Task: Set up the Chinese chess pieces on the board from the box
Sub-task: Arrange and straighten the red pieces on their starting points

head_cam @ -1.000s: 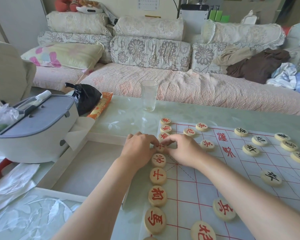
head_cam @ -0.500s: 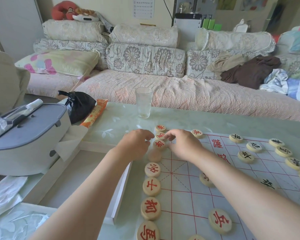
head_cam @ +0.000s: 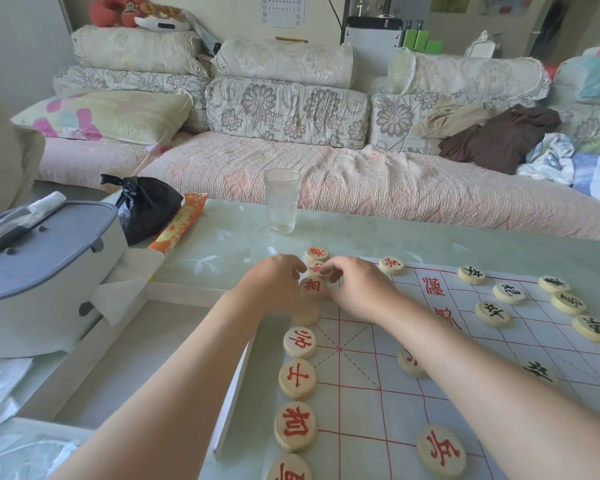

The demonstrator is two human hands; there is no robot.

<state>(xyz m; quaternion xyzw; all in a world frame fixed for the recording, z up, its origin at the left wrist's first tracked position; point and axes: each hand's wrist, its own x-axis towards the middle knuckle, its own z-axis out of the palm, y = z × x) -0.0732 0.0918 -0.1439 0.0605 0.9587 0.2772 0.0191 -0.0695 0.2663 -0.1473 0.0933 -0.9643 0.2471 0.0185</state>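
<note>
Hands now one piece further up the board's (head_cam: 361, 393) left file than a second ago. Left hand (head_cam: 274, 282) and right hand (head_cam: 359, 287) flank red piece (head_cam: 313, 286), fingers curled against it; cannot tell if either grip actually pinches.
</note>
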